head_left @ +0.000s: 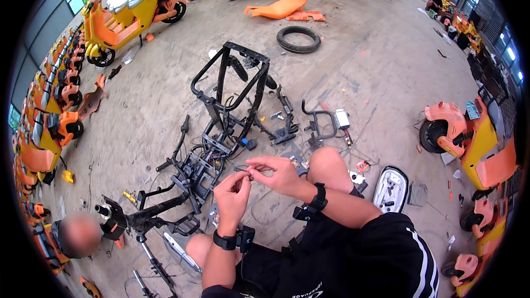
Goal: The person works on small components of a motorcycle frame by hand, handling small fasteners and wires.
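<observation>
I squat on a concrete floor over a stripped black scooter frame [223, 110]. My left hand [232, 196] and my right hand [273, 174] meet in front of me, fingertips pinched together on a small part [249, 173] that is too small to identify. Both wrists carry black bands. The frame's handlebar and front stem [149, 209] lie to my lower left, with loose wires around them.
A black tyre [298, 39] and orange body panels [279, 7] lie farther off. A black bracket [320, 124], small parts and a white-lined cover [391, 189] sit to my right. Orange and yellow scooters [118, 19] line the left, back and right. Another person [77, 234] crouches at lower left.
</observation>
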